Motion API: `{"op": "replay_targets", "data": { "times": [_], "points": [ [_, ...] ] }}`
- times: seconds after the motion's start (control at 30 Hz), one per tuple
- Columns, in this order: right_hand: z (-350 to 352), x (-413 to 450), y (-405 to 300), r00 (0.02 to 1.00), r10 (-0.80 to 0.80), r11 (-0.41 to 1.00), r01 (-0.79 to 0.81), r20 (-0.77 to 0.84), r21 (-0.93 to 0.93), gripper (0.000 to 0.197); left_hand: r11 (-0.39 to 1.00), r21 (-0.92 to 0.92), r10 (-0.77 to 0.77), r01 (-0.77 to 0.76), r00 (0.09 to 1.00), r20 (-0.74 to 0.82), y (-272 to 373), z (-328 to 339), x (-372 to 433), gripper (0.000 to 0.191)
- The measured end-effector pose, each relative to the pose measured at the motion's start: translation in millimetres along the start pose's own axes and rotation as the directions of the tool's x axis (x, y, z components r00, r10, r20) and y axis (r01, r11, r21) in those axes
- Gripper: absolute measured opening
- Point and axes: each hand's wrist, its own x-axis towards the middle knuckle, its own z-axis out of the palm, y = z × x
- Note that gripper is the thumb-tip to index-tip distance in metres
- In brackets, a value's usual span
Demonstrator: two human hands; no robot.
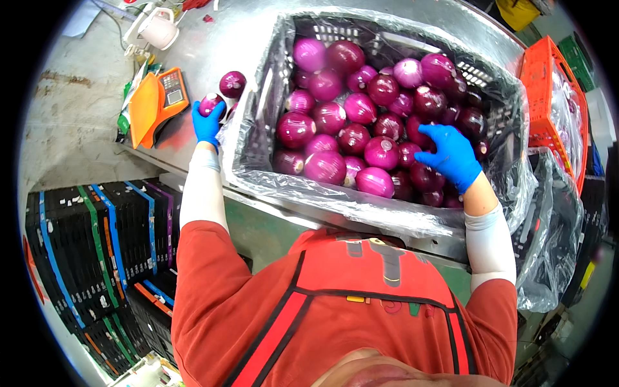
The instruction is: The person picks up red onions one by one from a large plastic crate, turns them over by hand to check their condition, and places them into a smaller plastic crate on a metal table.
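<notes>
A black plastic crate lined with a clear plastic bag (338, 202) holds a heap of peeled red onions (360, 108). My left hand (207, 123), in a blue glove, is closed around a red onion (211, 103) on the metal table, left of the crate. Another onion (232, 84) lies just beyond it, and part of one more shows beside the crate's edge. Over the right part of the heap is my right hand (447, 154), also blue-gloved, its thumb and fingers apart. Onions lie under and beside it; its palm side is hidden.
An orange scale (159, 104) stands on the table (208, 43) at the left, with a white kettle (159, 29) behind. An orange crate (539, 96) with plastic bags is at the right, above a bag-lined black crate (541, 227). Black crates (72, 251) are stacked at lower left.
</notes>
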Motion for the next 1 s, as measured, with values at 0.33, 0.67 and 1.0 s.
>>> {"op": "replay_targets", "data": {
  "times": [0.33,0.67,1.0],
  "points": [
    [-33.7,9.1,49.1,0.894,0.441,0.897,-0.435,-0.079,0.079,0.054,0.883,0.465,-0.114,0.063,0.99,0.082,-2.3,2.8,41.2,0.105],
    [0.2,15.6,48.4,0.941,0.262,0.965,-0.249,-0.212,0.085,0.065,0.684,0.633,-0.379,0.363,0.918,-0.117,-39.0,-2.4,59.8,0.111],
    [-5.3,72.4,59.8,0.82,0.166,0.983,-0.181,-0.548,0.027,0.084,0.843,0.382,-0.492,0.379,0.83,0.262,-28.9,0.7,58.6,0.102]
  ]
}}
